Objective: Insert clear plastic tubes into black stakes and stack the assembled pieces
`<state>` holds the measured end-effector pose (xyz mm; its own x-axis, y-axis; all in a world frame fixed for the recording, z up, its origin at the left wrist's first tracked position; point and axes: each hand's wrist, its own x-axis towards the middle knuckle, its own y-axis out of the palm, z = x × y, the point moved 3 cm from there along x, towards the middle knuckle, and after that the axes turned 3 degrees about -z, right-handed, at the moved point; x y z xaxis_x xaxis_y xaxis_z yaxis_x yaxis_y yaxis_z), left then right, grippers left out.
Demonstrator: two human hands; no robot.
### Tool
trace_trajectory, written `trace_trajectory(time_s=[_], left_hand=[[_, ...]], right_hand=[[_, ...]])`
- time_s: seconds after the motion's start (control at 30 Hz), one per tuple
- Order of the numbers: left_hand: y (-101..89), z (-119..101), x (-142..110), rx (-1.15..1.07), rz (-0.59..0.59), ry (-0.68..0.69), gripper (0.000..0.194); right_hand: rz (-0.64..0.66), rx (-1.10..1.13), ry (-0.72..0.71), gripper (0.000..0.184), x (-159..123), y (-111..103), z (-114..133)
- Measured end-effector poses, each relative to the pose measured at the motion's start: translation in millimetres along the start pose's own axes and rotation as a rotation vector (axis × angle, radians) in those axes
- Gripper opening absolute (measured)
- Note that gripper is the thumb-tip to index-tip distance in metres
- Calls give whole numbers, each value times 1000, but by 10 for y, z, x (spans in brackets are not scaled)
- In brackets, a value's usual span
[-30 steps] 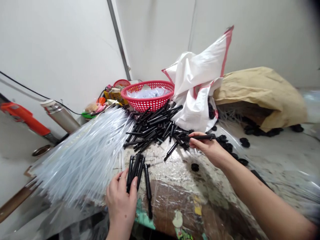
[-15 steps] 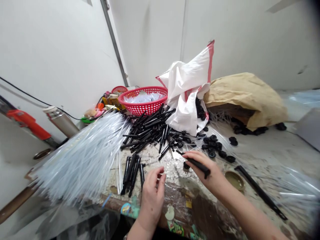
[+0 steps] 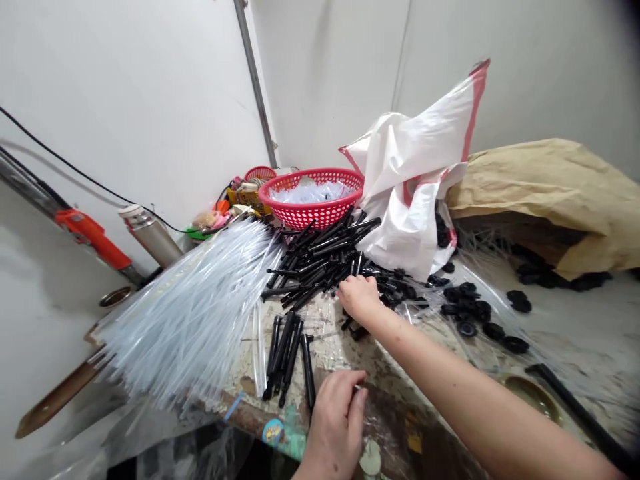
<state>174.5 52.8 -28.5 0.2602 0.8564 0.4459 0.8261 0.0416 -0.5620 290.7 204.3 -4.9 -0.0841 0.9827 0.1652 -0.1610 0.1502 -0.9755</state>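
My right hand (image 3: 361, 297) is at the near edge of a heap of slim black plastic tubes (image 3: 320, 257), fingers curled down. Its fingertips are hidden, so what they grip cannot be made out. My left hand (image 3: 334, 421) hovers at the table's front edge, fingers bent toward the thumb. A small pale spot shows between the fingertips, too small to name. Just left of it lies a single black tube (image 3: 307, 370), beside a small row of black tubes (image 3: 284, 357). Round black caps (image 3: 465, 307) are scattered right of the heap.
A large bundle of clear plastic strips (image 3: 190, 320) covers the left side. Behind the heap stand a red basket (image 3: 313, 213) and a white sack (image 3: 410, 160). A brown paper bag (image 3: 555, 177), a small round dish (image 3: 533, 397) and a long black bar (image 3: 580, 407) are on the right.
My right hand has moved forward and left to the heap; the black tube seen in it earlier is no longer visible there. My left hand stays low and curled. The view has shifted left.
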Motion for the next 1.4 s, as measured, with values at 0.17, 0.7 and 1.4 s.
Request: trace_trajectory(time_s=[0.17,0.7,1.4], left_hand=[[-268,107,132,24,-112,-46,20],[-244,-58,646,-105,-138,-155,49],[-847,926,278,762,-163,-374,44]], right_hand=[[-22,53,45,28,34,-99,-196],[-121,829,-58,30,-859,-1294,-173],[28,249,83,27,-891,-402,-362]])
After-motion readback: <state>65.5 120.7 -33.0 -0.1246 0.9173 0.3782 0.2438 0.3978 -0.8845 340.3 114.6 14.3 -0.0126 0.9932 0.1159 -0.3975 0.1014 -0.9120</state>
